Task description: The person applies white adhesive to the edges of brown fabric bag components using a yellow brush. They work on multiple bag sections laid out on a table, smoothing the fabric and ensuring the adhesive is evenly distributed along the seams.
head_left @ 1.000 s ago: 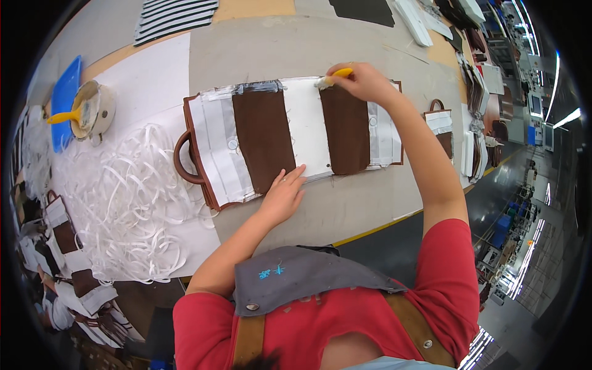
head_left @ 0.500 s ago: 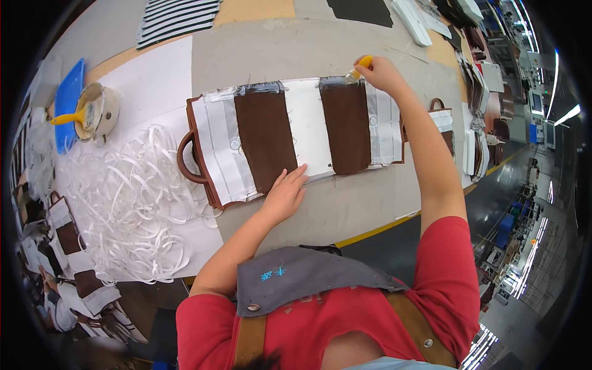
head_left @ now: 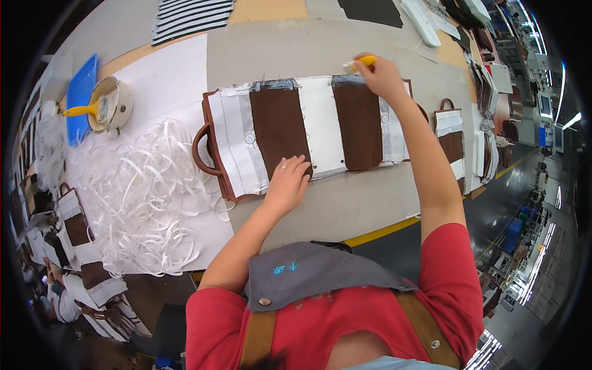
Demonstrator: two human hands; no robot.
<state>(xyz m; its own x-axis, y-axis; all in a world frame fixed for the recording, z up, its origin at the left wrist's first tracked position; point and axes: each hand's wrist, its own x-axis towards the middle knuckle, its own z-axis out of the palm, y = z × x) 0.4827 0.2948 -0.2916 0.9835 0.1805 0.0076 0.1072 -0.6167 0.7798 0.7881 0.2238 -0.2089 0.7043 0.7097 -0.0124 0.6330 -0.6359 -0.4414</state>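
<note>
A flat-laid bag piece (head_left: pixel 320 123) lies across the table, with white panels, two brown panels and brown handles at its ends. Grey smears of wet-looking coating run along the far ends of the brown panels. My left hand (head_left: pixel 288 184) rests with fingers stretched on the near end of the left brown panel (head_left: pixel 277 129). In my right hand (head_left: pixel 381 77) is a small yellow-handled brush (head_left: pixel 365 61). Its pale bristles point left, just beyond the far edge of the right brown panel (head_left: pixel 357 129), apparently off the surface.
To the left, a cream pot (head_left: pixel 123 106) holds another yellow-handled brush (head_left: pixel 80 111), beside a blue tray (head_left: pixel 77 92). A heap of white strips (head_left: pixel 148 197) covers the near left. Striped pieces (head_left: pixel 191 21) lie at the far side; another handled bag piece (head_left: pixel 449 129) is at right.
The brush has moved off the far edge of the right brown panel. My left hand has shifted from the white panel's border onto the left brown panel. The whole view has shifted slightly.
</note>
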